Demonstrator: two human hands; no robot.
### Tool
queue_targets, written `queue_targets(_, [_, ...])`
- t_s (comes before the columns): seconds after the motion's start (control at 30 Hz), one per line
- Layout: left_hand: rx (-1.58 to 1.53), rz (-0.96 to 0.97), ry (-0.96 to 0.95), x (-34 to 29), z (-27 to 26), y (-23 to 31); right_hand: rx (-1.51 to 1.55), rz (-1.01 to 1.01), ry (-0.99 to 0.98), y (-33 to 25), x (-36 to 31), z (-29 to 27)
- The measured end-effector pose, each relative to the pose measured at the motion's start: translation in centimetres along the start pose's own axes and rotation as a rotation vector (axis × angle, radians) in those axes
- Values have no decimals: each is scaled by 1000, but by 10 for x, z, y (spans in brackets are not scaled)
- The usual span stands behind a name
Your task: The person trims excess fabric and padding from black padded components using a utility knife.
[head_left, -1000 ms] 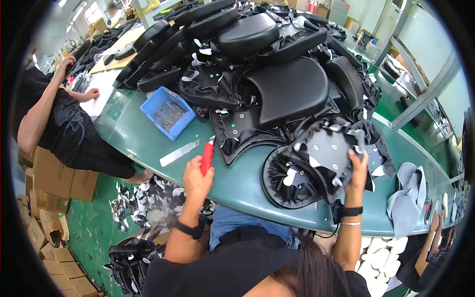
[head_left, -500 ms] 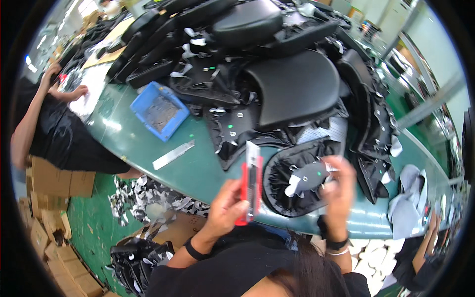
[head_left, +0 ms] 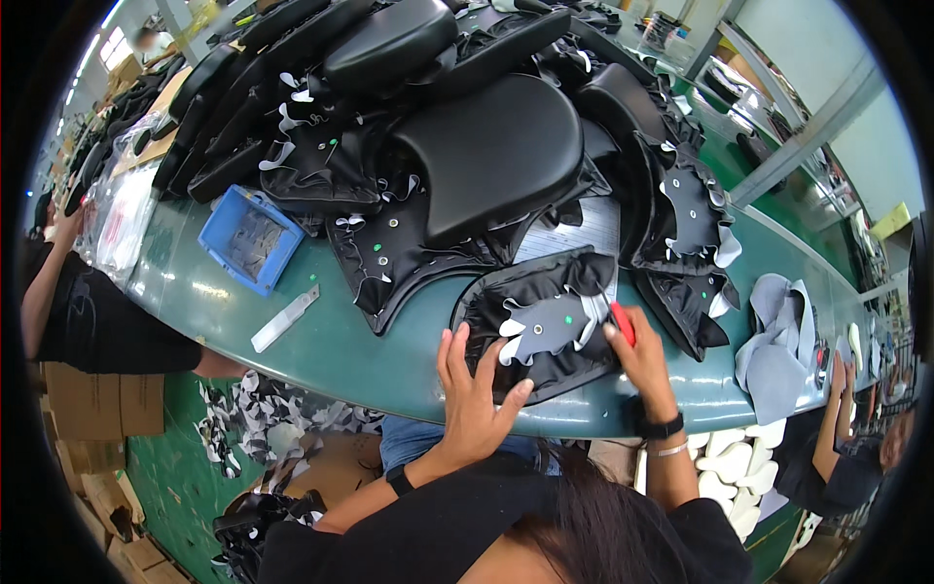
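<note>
On the near edge of the table lies a black padded seat cover [head_left: 467, 307], underside up, its gathered rim around a grey panel [head_left: 545, 326] with white tabs. My left hand [head_left: 477, 394] is spread over the cover's near left edge, fingers apart and holding nothing. At its right side my right hand [head_left: 637, 355] closes around a red utility knife [head_left: 623, 324], whose slim dark tip points at the white tabs. The blade's contact with the cover is too small to make out.
Black seats and covers [head_left: 496, 156] are heaped beyond. At left are a blue bin [head_left: 251, 238] of small scraps and a silver knife-like strip [head_left: 285, 318]. Grey fabric pieces [head_left: 775, 341] lie at right. Another person's arm [head_left: 49, 268] is at left, another's hands [head_left: 839, 389] at right.
The red knife has passed from my left hand to my right. My left hand has opened and come down on the cover, which has turned slightly. The view has shifted right.
</note>
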State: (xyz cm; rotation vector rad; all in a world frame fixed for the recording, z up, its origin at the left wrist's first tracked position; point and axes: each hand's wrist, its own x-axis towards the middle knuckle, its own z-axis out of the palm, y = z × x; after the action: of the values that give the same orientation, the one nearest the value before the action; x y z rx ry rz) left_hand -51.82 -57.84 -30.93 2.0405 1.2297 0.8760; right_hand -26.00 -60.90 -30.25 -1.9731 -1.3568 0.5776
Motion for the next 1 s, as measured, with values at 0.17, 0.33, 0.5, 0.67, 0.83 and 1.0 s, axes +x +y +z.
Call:
queue_targets(0.17, [12,-87,77,10,-23,-26,244,27,-8,-12,-53,29])
queue_targets(0.33, [-142,-183,66,2,-68,-25,245,1,-123,-32,-19,25])
queue_targets(0.5, [197,170,-187,61,-51,-36,246,77,138,-45,4,2])
queue_targets(0.67, [200,-149,-201,49,-44,-42,499,363,214,-45,-69,11])
queue_targets(0.83, [126,-193,-78,-9,-47,-30,263,112,121,-33,-85,48])
queue_targets(1.0, [-38,-486,-376,-48,-84,-15,263,17,-122,-45,-35,39])
